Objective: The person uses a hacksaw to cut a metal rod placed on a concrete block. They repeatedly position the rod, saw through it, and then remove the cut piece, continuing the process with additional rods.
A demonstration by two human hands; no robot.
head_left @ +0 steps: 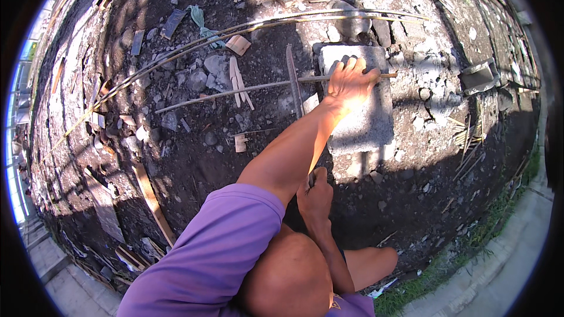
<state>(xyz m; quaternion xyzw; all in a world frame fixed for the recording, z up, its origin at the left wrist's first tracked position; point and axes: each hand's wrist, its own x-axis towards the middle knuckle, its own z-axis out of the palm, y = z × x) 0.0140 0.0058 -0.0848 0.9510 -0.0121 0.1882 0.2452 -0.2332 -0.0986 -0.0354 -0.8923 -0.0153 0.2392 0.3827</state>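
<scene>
My left hand [351, 82] is closed over a thin wooden stick [235, 91], pressing it onto a grey concrete block [364, 126]. The stick's short end sticks out right of the hand; its long end runs left above the dirt. A long, narrow, brownish blade [293, 79] crosses the stick just left of the block. It lines up with my right hand [315, 195], whose fingers are curled near my knee. My left forearm hides the stretch between blade and fist, and the handle. Whether it is a machete or a saw cannot be told.
Long curved bamboo strips [264, 23] lie beyond the stick. Wood splinters [237, 82], a teal cloth [202, 26] and stones are scattered about. A plank [153, 202] lies at left, a broken hollow block [479, 76] at right. A concrete path [499, 270] curves along the lower right.
</scene>
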